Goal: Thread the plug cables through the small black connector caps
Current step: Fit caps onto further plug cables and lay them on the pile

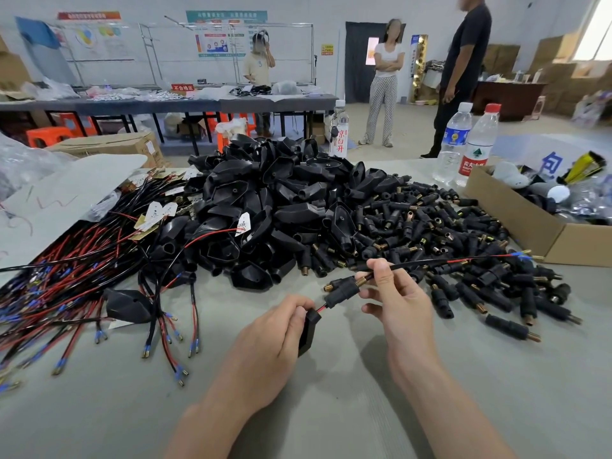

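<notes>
My left hand (268, 339) grips a black plug housing (307, 331) just above the grey table. A short red and black wire runs from the housing into a small black connector cap (341, 294) with a brass spring end. My right hand (394, 293) pinches the black cable (430, 261) right behind that cap. The cable stretches off to the right and ends in red and blue leads with brass terminals. A second small cap (337, 282) with a brass tip lies just behind the held one.
A heap of black plug housings (281, 200) fills the middle of the table. Loose connector caps (463, 246) spread to its right. Red and black cables (66, 276) lie at the left. A cardboard box (516, 223) and two water bottles (463, 147) stand at the right. People stand beyond.
</notes>
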### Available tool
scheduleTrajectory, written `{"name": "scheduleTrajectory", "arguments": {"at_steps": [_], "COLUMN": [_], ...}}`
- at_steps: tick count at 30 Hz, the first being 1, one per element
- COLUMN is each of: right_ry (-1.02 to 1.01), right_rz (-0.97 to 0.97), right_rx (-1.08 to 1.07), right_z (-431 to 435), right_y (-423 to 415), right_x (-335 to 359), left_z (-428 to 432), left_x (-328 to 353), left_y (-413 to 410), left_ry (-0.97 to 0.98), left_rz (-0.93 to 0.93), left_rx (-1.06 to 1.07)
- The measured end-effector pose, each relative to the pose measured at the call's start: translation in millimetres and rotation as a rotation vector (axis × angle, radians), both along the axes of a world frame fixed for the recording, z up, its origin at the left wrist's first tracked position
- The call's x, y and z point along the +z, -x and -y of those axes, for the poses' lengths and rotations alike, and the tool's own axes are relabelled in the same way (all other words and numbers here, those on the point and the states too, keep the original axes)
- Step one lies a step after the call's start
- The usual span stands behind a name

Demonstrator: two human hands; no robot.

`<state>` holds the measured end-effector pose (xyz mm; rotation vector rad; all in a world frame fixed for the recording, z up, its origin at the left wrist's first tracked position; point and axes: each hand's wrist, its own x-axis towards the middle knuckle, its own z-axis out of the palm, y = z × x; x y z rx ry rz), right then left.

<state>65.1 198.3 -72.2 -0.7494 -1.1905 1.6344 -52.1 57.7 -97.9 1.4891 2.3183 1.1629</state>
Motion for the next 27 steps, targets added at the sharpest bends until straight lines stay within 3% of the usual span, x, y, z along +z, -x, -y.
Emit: {"name": "scheduleTrajectory", "arguments": {"at_steps": [12,20,27], "right_ry": [0.045,0.159,0.161], "right_rz": [-0.032,-0.149,-0.210], "right_rx": [0.066,0.367,0.509], "right_z": [-0.1,5.8,10.5], "right_y": [-1.3,0.0,-0.2], "right_x": [-0.5,1.7,2.8], "left_z": [-2.3,-3.5,-3.7], "left_x": [-0.9,5.2,5.7], "left_y": [-2.1,-2.0,-0.5], "left_ry": [-0.060,-0.296,-0.350], "left_rz": [-0.010,-0.006,-0.041], "left_rx": [0.021,0.107,0.121]}}
